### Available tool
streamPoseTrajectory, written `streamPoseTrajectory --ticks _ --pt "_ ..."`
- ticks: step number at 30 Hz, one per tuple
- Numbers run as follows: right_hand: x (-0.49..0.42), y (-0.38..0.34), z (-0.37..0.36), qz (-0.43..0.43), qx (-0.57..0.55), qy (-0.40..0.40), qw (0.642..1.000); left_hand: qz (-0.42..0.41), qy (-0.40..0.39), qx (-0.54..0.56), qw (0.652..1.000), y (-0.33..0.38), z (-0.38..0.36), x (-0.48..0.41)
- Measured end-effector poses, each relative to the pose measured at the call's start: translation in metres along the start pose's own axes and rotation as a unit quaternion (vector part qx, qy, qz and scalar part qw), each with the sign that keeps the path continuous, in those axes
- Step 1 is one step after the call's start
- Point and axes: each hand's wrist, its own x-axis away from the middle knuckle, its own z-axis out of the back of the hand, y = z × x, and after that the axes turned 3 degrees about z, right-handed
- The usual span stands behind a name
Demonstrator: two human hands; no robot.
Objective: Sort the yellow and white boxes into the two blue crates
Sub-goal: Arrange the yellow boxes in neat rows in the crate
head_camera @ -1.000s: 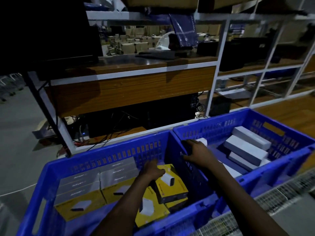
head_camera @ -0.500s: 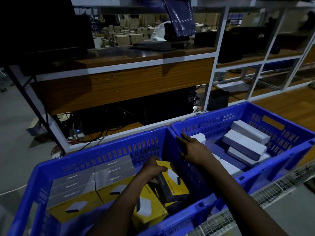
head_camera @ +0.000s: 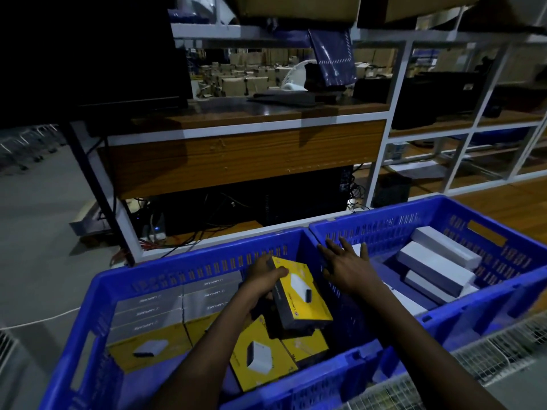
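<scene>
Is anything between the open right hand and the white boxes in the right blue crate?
Nothing visible. The right hand is open above the right crate, at its left wall, and the white boxes lie uncovered beyond it. The left hand holds a yellow box in the left crate.

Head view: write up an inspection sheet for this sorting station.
Surface: white wire mesh shows along the crates' near side.
Job's things: left blue plastic crate holds yellow cardboard boxes; right blue plastic crate holds white cardboard boxes.
Clutter: nothing seen.
Hands: left hand grips one yellow box, raised; right hand open, fingers spread, by the crates' shared walls.
Cables: dark tangle under wooden desk; white cord on floor.
Surroundings: white-framed shelving.
</scene>
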Motion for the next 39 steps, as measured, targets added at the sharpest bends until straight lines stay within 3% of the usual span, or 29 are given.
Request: streamPoseTrajectory --ticks 4,8,12,17,20,24,27,33,39 --pt "-0.003 -0.005 0.006 0.004 0.021 0.013 1.000 -0.044 0.033 0.058 0.997 0.005 0.032 0.017" --pt "-0.020 -0.043 0.015 0.087 0.042 0.036 0.995 -0.067 0.103 0.113 0.986 0.008 0.077 0.033" --pt "-0.034 -0.107 0.029 0.178 0.005 0.092 0.980 -0.009 0.156 0.180 0.971 -0.011 0.124 0.038" --pt "-0.047 -0.159 0.028 0.237 -0.123 0.080 0.960 0.055 0.216 0.247 0.943 -0.034 0.158 0.061" --pt "-0.053 -0.178 0.019 0.289 -0.139 0.070 0.945 0.088 0.243 0.276 0.926 -0.048 0.163 0.072" --pt "-0.053 -0.182 0.006 0.336 -0.116 0.101 0.929 0.152 0.155 0.373 0.902 -0.062 0.158 0.084" --pt "-0.054 -0.182 -0.001 0.330 -0.110 0.131 0.928 0.132 0.095 0.363 0.918 -0.069 0.165 0.079" --pt "-0.060 -0.177 -0.015 0.275 -0.157 0.085 0.945 0.076 0.088 0.284 0.952 -0.069 0.163 0.073" --pt "-0.061 -0.170 -0.016 0.222 -0.371 0.017 0.902 0.040 0.076 0.145 0.986 -0.066 0.168 0.079"
